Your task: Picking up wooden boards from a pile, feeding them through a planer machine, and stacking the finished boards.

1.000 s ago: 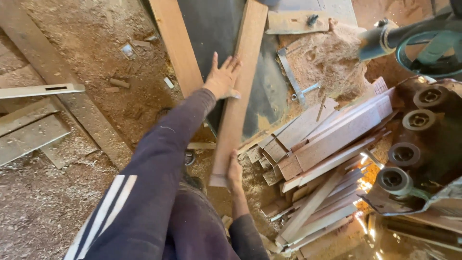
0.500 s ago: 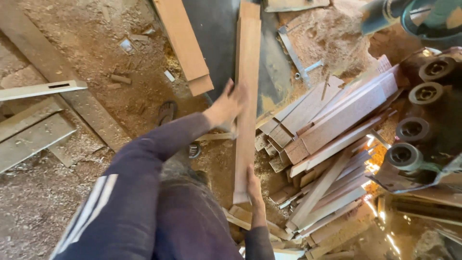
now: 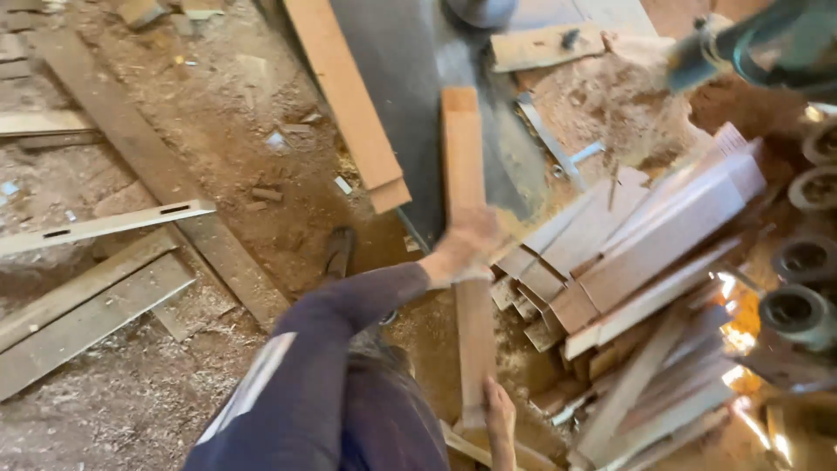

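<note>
One long board (image 3: 464, 166) in both hands, mid-handling.
Left hand (image 3: 462, 253) clasps its middle, right hand (image 3: 499, 419) grips its near end; cut boards (image 3: 645, 235) lie stacked alongside.

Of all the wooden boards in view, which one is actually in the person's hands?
The narrow reddish board pointing away up the middle: left hand grips its middle, right hand its near end. The wider board beside it lies untouched.

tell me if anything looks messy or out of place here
Yes. Sawdust lies heaped on the machine table and spread over the floor. The cut boards on the right lie fanned at mixed angles, not squared. The plank under the left hand lies straight.
</note>
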